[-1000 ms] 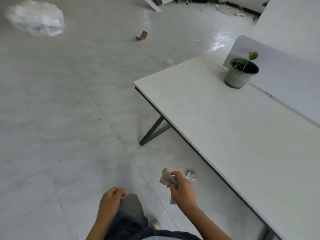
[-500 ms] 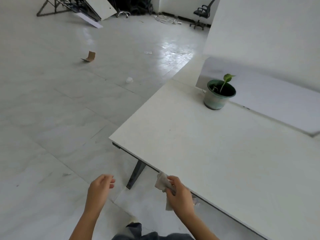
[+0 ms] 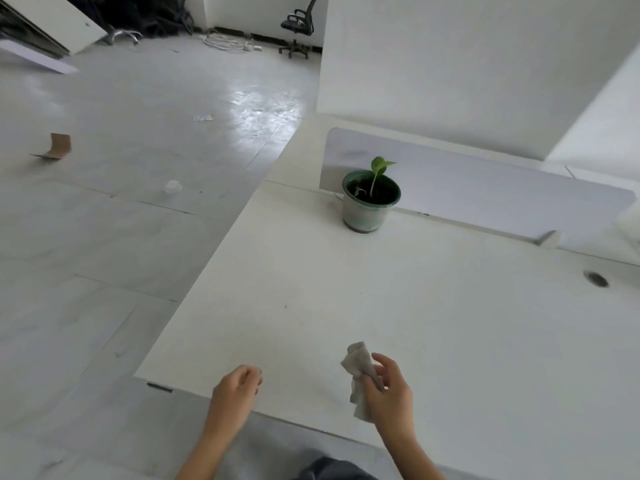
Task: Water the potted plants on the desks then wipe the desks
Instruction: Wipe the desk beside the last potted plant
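Cloth (image 3: 358,367) crumpled, pinched in fingers of right hand (image 3: 388,393), held over near edge of bench (image 3: 346,306); contact with top could not be told. Left hand (image 3: 235,393) loosely curled, held nothing, hovered at bench edge. Potted plant (image 3: 371,202) stood well apart at far side, against divider panel (image 3: 485,188). Within last second both hands had come from over floor to over bench: wiping judged about to start. No writing readable; paper slip (image 3: 203,117) on floor too blurred.

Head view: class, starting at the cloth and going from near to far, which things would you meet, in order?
cloth → potted plant → divider → office chair
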